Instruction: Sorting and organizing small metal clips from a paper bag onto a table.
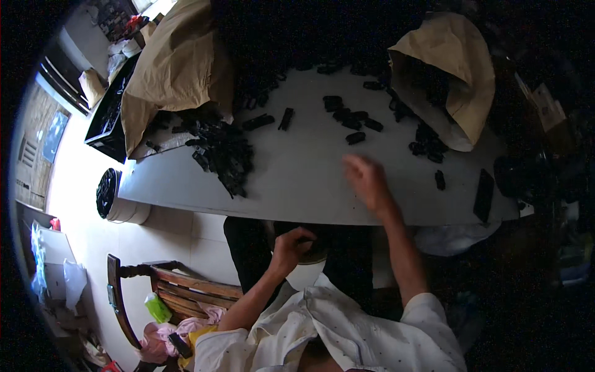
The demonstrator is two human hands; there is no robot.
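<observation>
White, lightly speckled cloth shirt (384, 335) fills the bottom at 6 o'clock, so that's closest (12 is top of view, dial centred mid-view). Both hands are well apart from each other. Left hand (290, 253) sits at 6 o'clock, just off the table edge near the dark trousers (240, 248), fingers curled in; can't tell if they're gripping anything. Right hand (367, 180) is around 3, over the smooth grey tabletop (285, 186), a bit blurry with the fingers bent, so no clue whether it holds something.

Nearest it, toward 1 o'clock, is a loose cluster of small black oblong pieces (353, 116). Way more of those in a big heap (223, 155) at 10, by the mouth of a crumpled brown paper sack (176, 80) between 10 and 11. Another open brown paper bag (477, 80) tips over at 2, with more pieces below it. Long flat black bar (483, 195) at 3. Off the table: white round bucket of black stuff (130, 211) at 9, slatted brown wooden chair (192, 285) between 7 and 8.
</observation>
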